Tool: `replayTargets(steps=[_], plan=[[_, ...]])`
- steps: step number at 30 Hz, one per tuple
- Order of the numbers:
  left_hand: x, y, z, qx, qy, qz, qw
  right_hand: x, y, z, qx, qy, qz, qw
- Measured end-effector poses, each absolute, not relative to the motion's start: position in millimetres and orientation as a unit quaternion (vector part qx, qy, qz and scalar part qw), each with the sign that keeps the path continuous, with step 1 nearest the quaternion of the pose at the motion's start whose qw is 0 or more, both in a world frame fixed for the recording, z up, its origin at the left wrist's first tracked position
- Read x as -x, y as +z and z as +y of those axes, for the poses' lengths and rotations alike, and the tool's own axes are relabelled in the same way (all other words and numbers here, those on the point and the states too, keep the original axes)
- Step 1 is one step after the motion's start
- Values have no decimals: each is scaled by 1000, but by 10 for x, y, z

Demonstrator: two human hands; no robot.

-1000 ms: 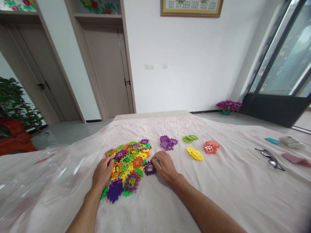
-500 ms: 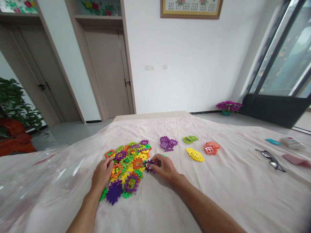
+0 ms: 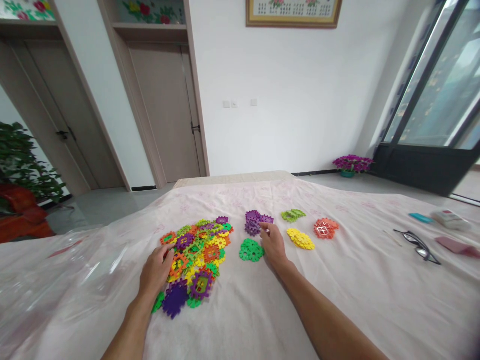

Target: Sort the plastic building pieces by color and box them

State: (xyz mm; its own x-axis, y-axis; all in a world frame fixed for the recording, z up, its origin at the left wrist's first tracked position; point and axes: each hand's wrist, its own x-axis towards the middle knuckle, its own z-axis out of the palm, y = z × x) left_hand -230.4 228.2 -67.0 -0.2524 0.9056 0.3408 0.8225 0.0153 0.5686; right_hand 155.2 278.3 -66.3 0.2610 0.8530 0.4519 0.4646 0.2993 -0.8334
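Observation:
A mixed heap of toothed plastic building pieces [image 3: 198, 250] in orange, yellow, green and purple lies on the cloth. My left hand [image 3: 157, 265] rests against the heap's left edge, thumb and forefinger apart, gripping no piece. Farther right, my right hand [image 3: 274, 246] is at the near side of a small purple pile [image 3: 254, 221]. Its bent fingertips are beside a darker purple piece on that pile and look parted from it. Green round pieces [image 3: 251, 250] lie just left of this hand. A large dark purple square piece [image 3: 175, 299] is at the heap's near end.
Light green pieces [image 3: 293, 215], yellow pieces [image 3: 301, 239] and orange-red pieces [image 3: 326, 228] form separate piles to the right. Glasses [image 3: 418, 246], a blue item [image 3: 421, 218] and a pink cloth-like item [image 3: 457, 246] lie farther right. Clear plastic sheeting [image 3: 86, 275] covers the left side.
My right hand has carried a dark purple piece from the mixed heap's right edge, up and right to the purple pile. The green pieces are now uncovered. My left hand has barely moved.

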Motion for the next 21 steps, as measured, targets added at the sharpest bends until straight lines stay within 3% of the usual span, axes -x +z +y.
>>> replayTargets(steps=[5, 8, 13, 16, 21], plan=[[2304, -674, 2283, -609, 345, 712, 61, -1495, -555, 2696, 545, 136, -729, 391], [2311, -682, 2285, -610, 344, 711, 59, -1474, -535, 2697, 549, 87, -750, 359], [2316, -675, 2285, -613, 347, 708, 58, -1548, -605, 2889, 586, 95, -720, 359], [2312, -660, 2280, -611, 344, 710, 65, -1612, -610, 3056, 579, 172, -700, 382], [2318, -665, 2283, -611, 343, 710, 67, -1641, -637, 3089, 560, 247, -624, 486]])
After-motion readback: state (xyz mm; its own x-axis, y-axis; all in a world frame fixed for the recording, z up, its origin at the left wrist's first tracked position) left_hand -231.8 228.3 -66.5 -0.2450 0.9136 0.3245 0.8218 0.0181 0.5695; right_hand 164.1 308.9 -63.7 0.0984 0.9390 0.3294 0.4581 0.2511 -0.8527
